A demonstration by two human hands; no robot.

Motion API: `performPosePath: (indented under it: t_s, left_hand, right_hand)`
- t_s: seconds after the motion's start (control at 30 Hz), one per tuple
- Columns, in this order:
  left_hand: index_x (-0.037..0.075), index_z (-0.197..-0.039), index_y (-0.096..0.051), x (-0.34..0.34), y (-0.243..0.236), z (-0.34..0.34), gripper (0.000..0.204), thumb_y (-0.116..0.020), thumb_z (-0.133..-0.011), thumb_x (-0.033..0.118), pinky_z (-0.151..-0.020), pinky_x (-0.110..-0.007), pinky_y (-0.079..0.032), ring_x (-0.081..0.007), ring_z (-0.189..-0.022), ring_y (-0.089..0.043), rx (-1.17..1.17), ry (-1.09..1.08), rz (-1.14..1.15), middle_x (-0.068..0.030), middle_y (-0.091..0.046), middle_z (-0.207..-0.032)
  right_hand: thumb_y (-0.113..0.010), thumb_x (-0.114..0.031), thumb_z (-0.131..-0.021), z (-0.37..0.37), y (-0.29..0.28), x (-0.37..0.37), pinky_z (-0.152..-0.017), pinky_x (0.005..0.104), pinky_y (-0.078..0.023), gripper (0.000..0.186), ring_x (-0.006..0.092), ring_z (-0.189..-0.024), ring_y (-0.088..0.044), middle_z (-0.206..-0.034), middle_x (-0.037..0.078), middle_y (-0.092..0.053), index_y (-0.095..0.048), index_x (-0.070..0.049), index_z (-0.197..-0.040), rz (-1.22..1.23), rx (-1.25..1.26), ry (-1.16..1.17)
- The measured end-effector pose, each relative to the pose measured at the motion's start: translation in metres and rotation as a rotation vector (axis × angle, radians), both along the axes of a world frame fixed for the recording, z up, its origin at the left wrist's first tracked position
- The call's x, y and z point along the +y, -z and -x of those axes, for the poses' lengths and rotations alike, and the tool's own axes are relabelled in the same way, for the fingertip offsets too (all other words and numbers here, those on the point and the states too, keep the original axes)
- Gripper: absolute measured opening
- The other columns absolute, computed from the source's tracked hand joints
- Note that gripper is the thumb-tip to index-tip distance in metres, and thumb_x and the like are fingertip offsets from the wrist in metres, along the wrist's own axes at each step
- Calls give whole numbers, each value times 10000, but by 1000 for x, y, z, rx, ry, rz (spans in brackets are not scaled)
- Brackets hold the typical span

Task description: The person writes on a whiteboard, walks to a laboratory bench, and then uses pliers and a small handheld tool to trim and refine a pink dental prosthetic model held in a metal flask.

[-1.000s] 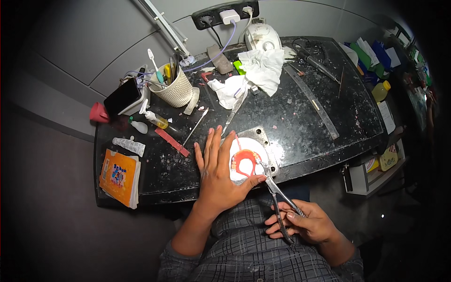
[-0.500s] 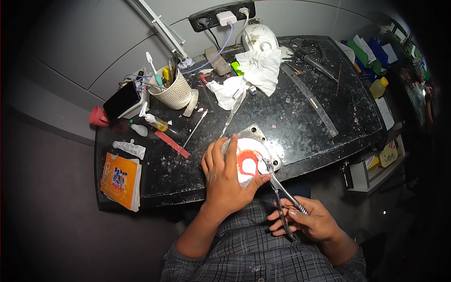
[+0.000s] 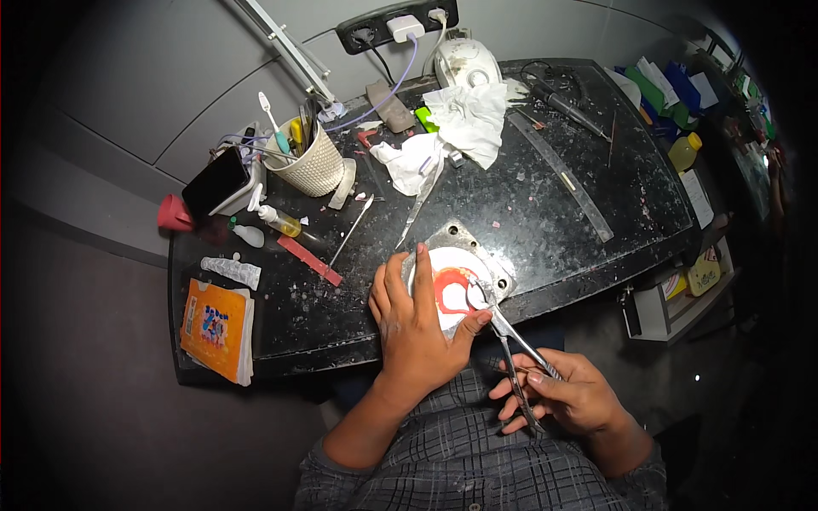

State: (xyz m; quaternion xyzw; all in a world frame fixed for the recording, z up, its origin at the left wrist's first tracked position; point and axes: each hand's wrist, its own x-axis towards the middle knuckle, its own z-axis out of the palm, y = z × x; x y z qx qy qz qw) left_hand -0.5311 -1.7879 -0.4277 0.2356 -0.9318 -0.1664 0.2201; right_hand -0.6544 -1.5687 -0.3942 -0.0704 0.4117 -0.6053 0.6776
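Left hand (image 3: pixel 415 328) braced, right hand (image 3: pixel 579 393) on pliers (image 3: pixel 527 345)
Left clamps the white disc (image 3: pixel 453 255), likely keeping it steady; right loosely grips the splayed handles (image 3: pixel 516 383), probably for leverage

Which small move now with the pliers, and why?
Probably a gentle squeeze by the right hand on the pliers: their handles stand apart, their tip appears to be at the red arch-shaped piece, and the left hand rests against the white disc under it.
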Motion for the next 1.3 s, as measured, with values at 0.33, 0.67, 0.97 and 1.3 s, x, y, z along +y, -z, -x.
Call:
performPosePath:
  t_s: [0.33,0.67,0.97,1.3]
  left_hand:
    - [-123,-1548,-360,5,1,0,1032,-620,-953,680,-1103,-655,-297,-513,-1341,-379,-12,-29,10,-364,-378,-1465]
    - [-117,-1534,-371,4,6,0,1039,-573,-954,721,-1078,-638,-317,-503,-1322,-408,19,-51,44,-349,-412,-1441]
    - [-107,-1514,-389,3,9,1,1020,-564,-954,727,-1075,-632,-320,-492,-1303,-430,66,-61,51,-326,-433,-1417]
    - [-98,-1501,-409,-5,4,2,1032,-702,-892,681,-1114,-604,-316,-474,-1313,-439,89,-2,-1,-305,-460,-1404]
  right_hand:
    - [-471,-115,-1122,-3,-19,-7,-849,390,-666,365,289,-1017,-753,-1265,286,-679,-497,93,-1420,-111,60,4]
    - [-480,-131,-1123,-7,-47,-31,-626,347,-650,284,189,-776,-686,-1098,218,-704,-548,67,-1315,-288,55,-9]
    - [-452,-161,-1136,-14,-55,-39,-475,299,-522,263,137,-662,-575,-857,83,-597,-560,42,-1264,-351,55,-1]
    - [-475,-182,-1138,1,-30,-6,-534,291,-553,331,174,-652,-654,-894,149,-678,-571,65,-1336,-230,197,-33]
